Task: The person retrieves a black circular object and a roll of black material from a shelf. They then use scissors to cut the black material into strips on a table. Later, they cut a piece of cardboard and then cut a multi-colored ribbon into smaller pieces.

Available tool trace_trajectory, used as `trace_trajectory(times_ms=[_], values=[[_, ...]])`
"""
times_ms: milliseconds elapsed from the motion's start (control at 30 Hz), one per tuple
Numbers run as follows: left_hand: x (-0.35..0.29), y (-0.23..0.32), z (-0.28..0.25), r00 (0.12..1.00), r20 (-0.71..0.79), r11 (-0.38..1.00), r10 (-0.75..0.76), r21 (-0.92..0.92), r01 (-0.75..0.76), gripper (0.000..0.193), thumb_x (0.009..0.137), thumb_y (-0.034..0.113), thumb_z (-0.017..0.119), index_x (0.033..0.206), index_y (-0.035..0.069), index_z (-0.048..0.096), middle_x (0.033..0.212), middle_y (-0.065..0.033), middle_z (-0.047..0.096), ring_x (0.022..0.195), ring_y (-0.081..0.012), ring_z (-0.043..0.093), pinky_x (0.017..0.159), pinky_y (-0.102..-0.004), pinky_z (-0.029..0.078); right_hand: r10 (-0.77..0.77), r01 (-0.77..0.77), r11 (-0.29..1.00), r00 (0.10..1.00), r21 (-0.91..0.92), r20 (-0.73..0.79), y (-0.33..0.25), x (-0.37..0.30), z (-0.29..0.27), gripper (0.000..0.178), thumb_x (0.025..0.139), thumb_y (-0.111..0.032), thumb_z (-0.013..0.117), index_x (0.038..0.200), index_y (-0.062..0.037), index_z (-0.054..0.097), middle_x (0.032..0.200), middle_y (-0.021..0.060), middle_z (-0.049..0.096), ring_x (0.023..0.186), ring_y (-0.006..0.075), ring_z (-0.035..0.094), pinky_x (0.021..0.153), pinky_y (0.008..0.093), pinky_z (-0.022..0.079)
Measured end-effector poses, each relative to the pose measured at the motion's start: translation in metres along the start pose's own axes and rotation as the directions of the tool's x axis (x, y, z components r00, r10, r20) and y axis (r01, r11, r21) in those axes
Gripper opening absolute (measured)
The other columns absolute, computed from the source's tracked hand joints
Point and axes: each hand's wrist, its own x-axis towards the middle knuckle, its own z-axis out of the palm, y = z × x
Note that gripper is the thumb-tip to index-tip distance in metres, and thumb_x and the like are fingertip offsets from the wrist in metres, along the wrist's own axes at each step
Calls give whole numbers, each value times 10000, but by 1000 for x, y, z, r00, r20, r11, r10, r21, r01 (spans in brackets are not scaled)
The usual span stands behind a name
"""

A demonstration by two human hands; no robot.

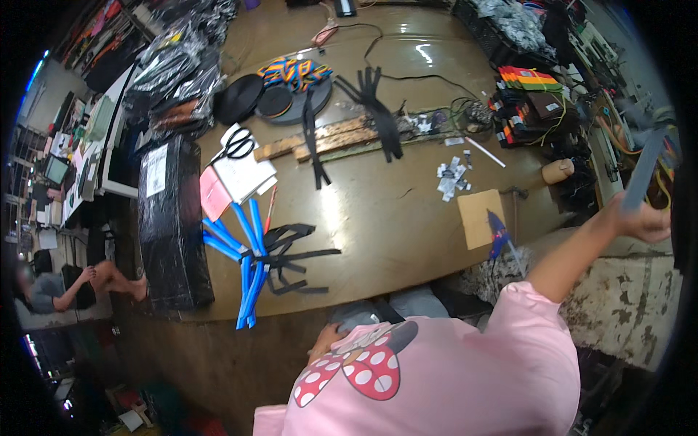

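Observation:
My right hand (649,224) is stretched out to the far right, its fingers curled at the lower end of a flat grey strip (644,171) that stands up blurred. Down by my lap, below the table's front edge, rests my left hand (329,338); the shirt hides part of it and its fingers do not show clearly. Nearest to it on the table lie blue straps (251,283), crossed by a bunch of black straps (291,254). A tan board (480,219) and a blue-and-red handled tool (498,236) sit at the right front edge.
A black-wrapped box (174,225) stands on the left. Black scissors (238,145) lie on papers (243,174). Farther back are webbing rolls (240,98), wooden bars (327,142), black straps (374,109) and stacked colourful pieces (531,105). Another person (54,291) sits at far left.

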Motion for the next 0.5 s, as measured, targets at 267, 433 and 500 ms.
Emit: trace_trajectory(times_ms=[267, 433, 500], values=[[-4, -29, -6, 981, -100, 975, 163, -134, -176, 228, 841, 237, 580, 932, 31, 616, 884, -208, 636, 868, -381, 607, 766, -426, 473, 432, -523, 850, 612, -72, 662, -141, -217, -80, 367, 937, -374, 474, 1016, -15, 465, 1004, 113, 538, 932, 206, 546, 866, 357, 426], [-28, -30, -37, 977, -214, 985, 22, -160, -57, 348, 880, 348, 537, 931, 11, 605, 885, -237, 625, 885, -409, 591, 772, -421, 464, 107, -253, 964, 104, -78, 989, -141, -324, -118, 280, 887, -203, 555, 1041, 28, 520, 1134, 194, 516, 1066, 320, 517, 911, 380, 408], [-35, -28, -46, 984, -165, 982, -61, -187, 29, 430, 883, 411, 526, 924, -10, 602, 882, -245, 624, 879, -398, 595, 772, -408, 461, 326, -71, 944, 73, -321, 942, -138, -324, -170, 251, 892, -189, 540, 1017, 29, 530, 1117, 200, 509, 1022, 341, 522, 885, 386, 423]])
